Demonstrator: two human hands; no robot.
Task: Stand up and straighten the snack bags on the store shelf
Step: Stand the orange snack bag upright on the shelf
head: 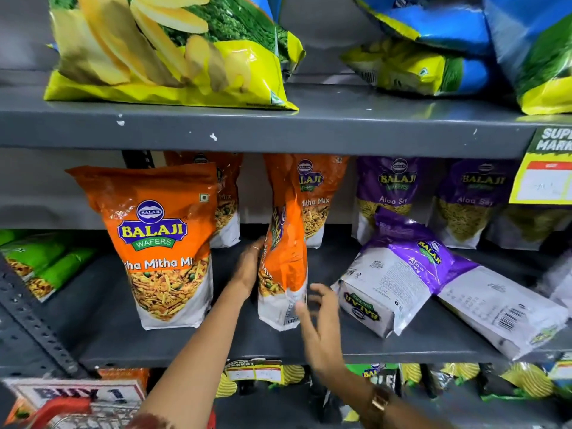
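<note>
An orange snack bag (283, 258) stands edge-on in the middle of the grey shelf (216, 345). My left hand (247, 267) lies flat against its left side. My right hand (322, 323) is blurred, fingers apart, just right of the bag's base and holding nothing. Another orange bag (161, 243) stands upright facing front on the left. Two more orange bags (315, 193) stand behind. Two purple bags (399, 274) lie fallen at the right front, one leaning on the other (495, 308). Upright purple bags (396, 193) stand behind them.
Green bags (40, 261) lie on the shelf's far left. The shelf above carries yellow and blue chip bags (170, 51). A yellow price tag (544, 174) hangs at the right. A slotted upright post (34, 320) runs down the left. More bags sit on the shelf below.
</note>
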